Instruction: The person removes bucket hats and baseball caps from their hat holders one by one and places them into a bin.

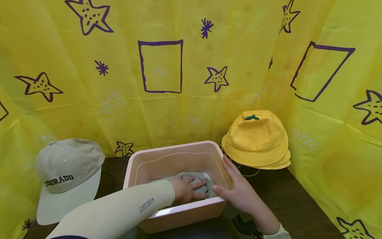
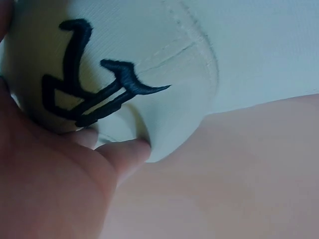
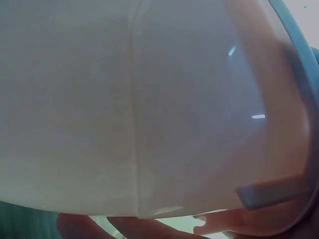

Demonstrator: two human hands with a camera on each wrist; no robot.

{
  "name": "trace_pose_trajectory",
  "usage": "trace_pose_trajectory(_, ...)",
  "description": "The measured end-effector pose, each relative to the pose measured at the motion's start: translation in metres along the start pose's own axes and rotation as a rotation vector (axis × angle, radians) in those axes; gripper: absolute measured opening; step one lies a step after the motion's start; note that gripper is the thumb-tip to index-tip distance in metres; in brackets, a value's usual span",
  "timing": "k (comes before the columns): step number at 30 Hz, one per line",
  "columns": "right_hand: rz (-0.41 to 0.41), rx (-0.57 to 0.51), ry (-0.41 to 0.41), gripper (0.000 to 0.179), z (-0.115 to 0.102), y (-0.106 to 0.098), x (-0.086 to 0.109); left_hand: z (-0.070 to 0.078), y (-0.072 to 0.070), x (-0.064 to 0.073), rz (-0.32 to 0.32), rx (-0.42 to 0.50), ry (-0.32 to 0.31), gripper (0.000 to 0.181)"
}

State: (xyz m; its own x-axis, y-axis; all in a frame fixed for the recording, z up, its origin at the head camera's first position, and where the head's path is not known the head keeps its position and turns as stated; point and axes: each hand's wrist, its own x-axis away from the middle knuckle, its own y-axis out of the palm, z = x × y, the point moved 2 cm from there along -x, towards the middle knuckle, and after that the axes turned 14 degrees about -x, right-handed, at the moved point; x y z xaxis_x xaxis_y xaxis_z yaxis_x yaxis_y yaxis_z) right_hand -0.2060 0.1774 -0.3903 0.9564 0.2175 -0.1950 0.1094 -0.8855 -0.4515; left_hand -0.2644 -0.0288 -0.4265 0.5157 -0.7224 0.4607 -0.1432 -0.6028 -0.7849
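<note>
A pale pink plastic bin (image 1: 179,151) stands on the dark table. Inside it lies a grey-green cap (image 1: 191,175); dark embroidery shows on its pale cloth in the left wrist view. My left hand (image 1: 185,191) reaches into the bin and presses on the cap with fingers spread, and its thumb (image 2: 124,154) lies against the cloth. At the bin's right side, my right hand (image 1: 241,191) holds the rim, thumb over the near corner and fingers along the side. The right wrist view is mostly filled by the bin's smooth wall (image 3: 164,109).
Left of the bin sits a beige cap (image 1: 68,162) with dark lettering, its brim toward me. Stacked yellow bucket hats (image 1: 256,139) with a green sprout stand behind at the right. A yellow patterned curtain (image 1: 167,113) encloses the dark table (image 1: 289,202) at back and sides.
</note>
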Motion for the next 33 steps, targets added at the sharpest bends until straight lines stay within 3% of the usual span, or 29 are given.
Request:
trace_pose_trajectory(8, 0.006, -0.017, -0.002, 0.093, 0.0, 0.001, 0.001, 0.003, 0.004, -0.001, 0.034, -0.15, 0.013, 0.06)
trace_pose_trajectory(11, 0.003, -0.028, -0.003, 0.093, 0.001, 0.001, 0.001, 0.005, 0.012, -0.008, 0.017, -0.197, 0.011, 0.061)
trace_pose_trajectory(13, 0.003, -0.031, -0.013, 0.092, 0.002, 0.001, 0.001, 0.005, 0.025, -0.017, 0.027, -0.211, 0.002, 0.061)
trace_pose_trajectory(18, 0.014, -0.025, -0.038, 0.092, 0.003, 0.0, 0.001, 0.003, 0.047, -0.035, 0.027, -0.129, -0.023, 0.062)
trace_pose_trajectory(23, 0.02, -0.021, -0.051, 0.092, 0.004, -0.002, 0.002, 0.005, 0.049, -0.042, -0.022, -0.031, -0.032, 0.065)
trace_pose_trajectory(33, 0.023, -0.026, -0.053, 0.091, 0.004, -0.001, 0.002, 0.005, 0.05, -0.042, -0.112, -0.009, -0.046, 0.068)
